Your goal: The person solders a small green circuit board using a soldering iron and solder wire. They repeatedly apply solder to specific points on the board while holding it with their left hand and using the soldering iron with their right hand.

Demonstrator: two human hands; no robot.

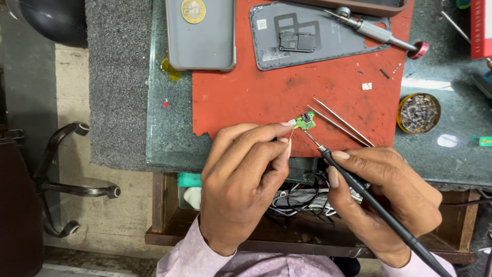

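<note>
Down at the near edge of a worn red mat (246,92), both hands work over a small green circuit board (306,121). Board lies flat on the mat, close to its torn front edge, between the two hands.

Left hand (243,177): fingers curled, thumb and forefinger pinched shut on a thin red wire (291,134). Wire's free end reaches up to the left side of the board. Fingertips just beside the board; whether they touch it, cannot tell.

Right hand (387,197): closed around a black soldering iron (379,210), pen-style grip, thumb and forefinger near the front of the handle. Iron's metal tip angles up-left and meets the lower edge of the board. Same hand also carries a pair of metal tweezers (341,119); their two prongs stick out up-left past the fingers, slightly apart, ending near the board but not on it.

Around: grey phone back cover (312,36) lies inside-up at the top of the mat, a precision screwdriver (379,32) with a red end cap resting across its right corner. A phone in a grey case (201,38) lies face down to the left, half on the mat, half on the dark stone bench top (169,133). Round brass tin of tip-cleaning wool (419,113) sits on the bench right of the mat. Tangled cables (300,200) show on the shelf under the bench, between the wrists.
</note>
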